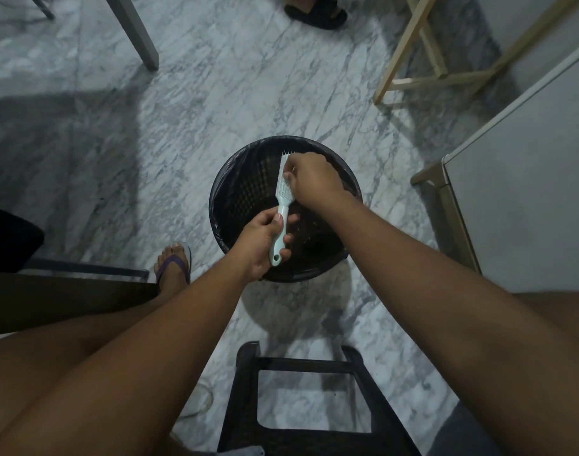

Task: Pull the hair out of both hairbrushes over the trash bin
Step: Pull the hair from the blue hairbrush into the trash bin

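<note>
- Left hand (pixel 265 246) wrapped round the handle of pale green hairbrush (pixel 282 195), held directly over black trash bin (pixel 245 179).
- Right hand (pixel 314 179) with fingers curled onto the bristles; hair too fine to discern.
- Judged mid-task: this brush in cleaning, second hairbrush out of view.

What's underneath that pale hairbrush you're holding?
A black trash bin with perforated walls and a dark liner stands below the hairbrush. Its bottom is too dark, and the left hand and right hand cover part, so its contents cannot be told.
</note>
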Demonstrator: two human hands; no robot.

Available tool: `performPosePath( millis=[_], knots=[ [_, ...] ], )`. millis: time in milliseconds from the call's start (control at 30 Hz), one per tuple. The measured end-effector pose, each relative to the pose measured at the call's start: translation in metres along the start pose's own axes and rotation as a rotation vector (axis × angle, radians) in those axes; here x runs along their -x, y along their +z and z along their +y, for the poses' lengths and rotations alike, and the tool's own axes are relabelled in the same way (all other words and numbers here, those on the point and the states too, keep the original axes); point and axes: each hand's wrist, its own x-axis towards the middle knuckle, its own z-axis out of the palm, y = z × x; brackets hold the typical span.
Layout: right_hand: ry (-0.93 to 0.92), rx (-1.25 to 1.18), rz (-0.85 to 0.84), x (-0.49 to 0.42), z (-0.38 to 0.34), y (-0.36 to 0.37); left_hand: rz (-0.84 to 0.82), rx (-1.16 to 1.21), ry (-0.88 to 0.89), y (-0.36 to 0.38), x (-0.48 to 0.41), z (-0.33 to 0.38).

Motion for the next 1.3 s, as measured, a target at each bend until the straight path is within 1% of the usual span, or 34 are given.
performPosePath(
  millis=[67,133,200,300,367,433,500,633,733,867,900,933,1000,1067,1200,1300],
  knots=[
    [0.014,-0.028,0.056,-0.001,0.003,0.003,-0.009,0.01,-0.01,0.001,0.001,0.002],
    [0.121,-0.192,0.131,-0.002,0.009,0.0,-0.017,0.023,-0.014,0.002,0.002,0.005],
    [0.257,-0.386,0.163,-0.003,0.017,-0.006,-0.026,0.042,-0.008,0.001,0.003,0.008],
    [0.355,-0.487,0.096,0.003,0.024,-0.016,-0.03,0.063,-0.001,0.001,0.009,0.01],
    [0.398,-0.624,0.021,0.017,0.017,-0.021,-0.042,0.062,-0.002,0.003,0.015,0.011],
    [0.387,-0.791,-0.083,0.03,0.006,-0.026,-0.062,0.067,-0.009,0.007,0.024,0.013],
    [0.341,-0.845,-0.118,0.039,-0.001,-0.032,-0.075,0.071,-0.017,0.012,0.033,0.014],
    [0.326,-0.809,-0.035,0.043,-0.008,-0.046,-0.074,0.054,0.002,0.017,0.045,0.017],
    [0.33,-0.666,0.001,0.038,-0.013,-0.053,-0.053,0.04,0.017,0.017,0.051,0.02],
    [0.499,-0.655,0.107,0.026,-0.01,-0.049,-0.02,0.038,0.013,0.018,0.051,0.021],
    [0.487,-0.602,0.135,0.026,-0.008,-0.046,-0.014,0.033,0.008,0.018,0.049,0.021],
    [0.426,-0.563,0.137,0.028,-0.006,-0.041,-0.01,0.027,0.004,0.017,0.048,0.021],
    [0.277,-0.459,0.112,0.036,-0.01,-0.033,-0.001,0.016,-0.001,0.017,0.044,0.019],
    [0.214,-0.415,0.043,0.041,-0.016,-0.024,-0.002,0.011,-0.009,0.017,0.041,0.017],
    [0.263,-0.451,0.049,0.032,-0.02,-0.016,-0.005,0.026,-0.025,0.015,0.035,0.012],
    [0.286,-0.451,0.096,0.024,-0.014,-0.015,0.009,0.031,-0.028,0.014,0.03,0.012]
  ],
)
